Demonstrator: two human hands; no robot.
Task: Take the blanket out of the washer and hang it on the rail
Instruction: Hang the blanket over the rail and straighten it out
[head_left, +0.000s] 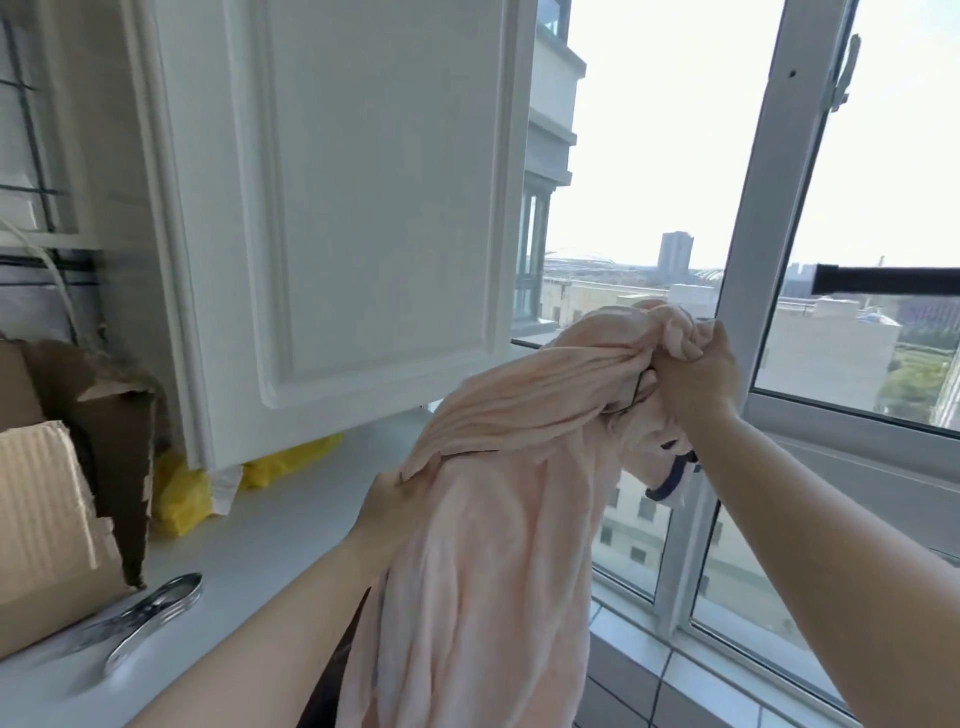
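I've got the blanket (498, 509) bunched and lifted over the bench (270, 540). Right hand (696, 374) grips the twisted top high, left hand (387, 506) pinches lower folds to spread it toward the rail (883, 280).

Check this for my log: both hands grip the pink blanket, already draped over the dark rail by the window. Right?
Not quite. The head view shows the left hand and right hand gripping the pink blanket, but it is bunched between them, not draped over the dark rail, which is bare at the right by the window.
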